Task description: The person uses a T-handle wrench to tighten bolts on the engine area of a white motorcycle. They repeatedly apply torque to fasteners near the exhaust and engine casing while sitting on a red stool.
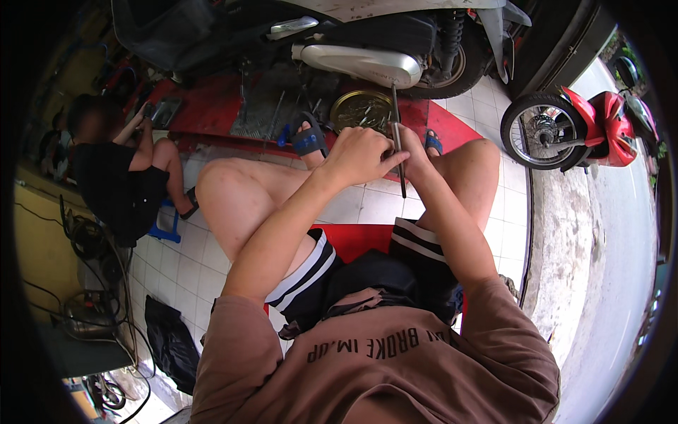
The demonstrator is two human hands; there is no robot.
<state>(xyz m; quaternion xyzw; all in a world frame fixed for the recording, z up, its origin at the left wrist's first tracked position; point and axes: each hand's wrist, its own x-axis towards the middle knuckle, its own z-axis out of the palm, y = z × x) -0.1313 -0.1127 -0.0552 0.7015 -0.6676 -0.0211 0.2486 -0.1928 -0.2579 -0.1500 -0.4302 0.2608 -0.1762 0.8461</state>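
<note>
A long, thin dark metal rod runs upright through the middle of the view, with both my hands on it. My left hand has curled fingers and its thumb across the rod. Beside it, my right hand is closed around the same rod, partly hidden by the left. The upper end reaches in front of a silver cover on a parked dark scooter. Behind my hands, a round brass-coloured tray holds several small metal pieces.
A red platform lies under the scooter. A co-worker in black sits on a blue stool at left, near hoses and a compressor. A red motorbike stands at right. My knees flank my hands.
</note>
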